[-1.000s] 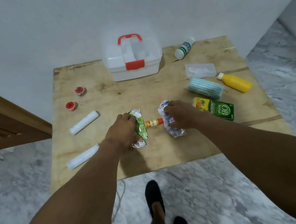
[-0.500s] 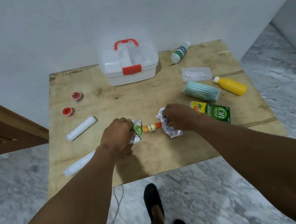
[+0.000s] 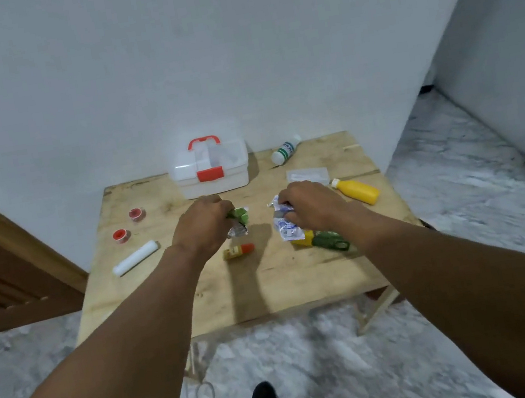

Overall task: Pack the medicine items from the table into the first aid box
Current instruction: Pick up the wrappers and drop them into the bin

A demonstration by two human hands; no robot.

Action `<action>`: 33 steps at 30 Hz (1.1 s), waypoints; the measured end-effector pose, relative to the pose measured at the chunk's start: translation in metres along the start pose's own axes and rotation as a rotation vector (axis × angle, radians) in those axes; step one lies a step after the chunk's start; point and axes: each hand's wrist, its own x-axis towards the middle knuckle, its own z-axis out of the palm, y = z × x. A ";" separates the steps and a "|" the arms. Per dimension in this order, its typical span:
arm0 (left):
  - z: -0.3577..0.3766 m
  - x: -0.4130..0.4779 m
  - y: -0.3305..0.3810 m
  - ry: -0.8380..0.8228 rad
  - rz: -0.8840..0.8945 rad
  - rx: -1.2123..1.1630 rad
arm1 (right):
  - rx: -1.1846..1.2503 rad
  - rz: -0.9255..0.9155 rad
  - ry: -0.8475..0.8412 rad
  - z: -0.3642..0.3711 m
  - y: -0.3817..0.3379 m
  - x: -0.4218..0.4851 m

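At the far left of the counter (image 3: 154,305) two small red tape rolls (image 3: 127,225) lie side by side, with a white bandage roll (image 3: 135,258) nearer, all apart from the hands and waiting to be packed. The left hand (image 3: 202,227) is raised over the middle of the counter, its fingers (image 3: 217,206) closed on a crumpled green and silver foil strip (image 3: 239,223), probably lifted to carry it toward the box. Just below it a small tube with an orange cap (image 3: 238,251) lies on the wood. At the far edge against the wall sits the first aid box (image 3: 212,172), white and translucent with a red handle and red latch; its lid looks closed, so it likely needs opening first. The right hand (image 3: 310,206) pinches a white and blue foil strip (image 3: 286,226), also lifted. Beneath that wrist lies a green and yellow carton (image 3: 324,240); farther right a yellow bottle (image 3: 356,191), a clear packet (image 3: 307,174) and a white bottle (image 3: 284,152) rest untouched.
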 end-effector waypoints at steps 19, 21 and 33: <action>0.051 0.121 0.365 -0.038 0.510 -0.056 | -0.029 0.493 0.145 -0.076 0.274 -0.241; 0.064 0.147 0.387 -0.052 0.520 -0.054 | -0.035 0.510 0.137 -0.080 0.307 -0.242; 0.135 0.280 0.453 -0.208 0.407 -0.110 | 0.003 0.505 0.036 -0.088 0.468 -0.193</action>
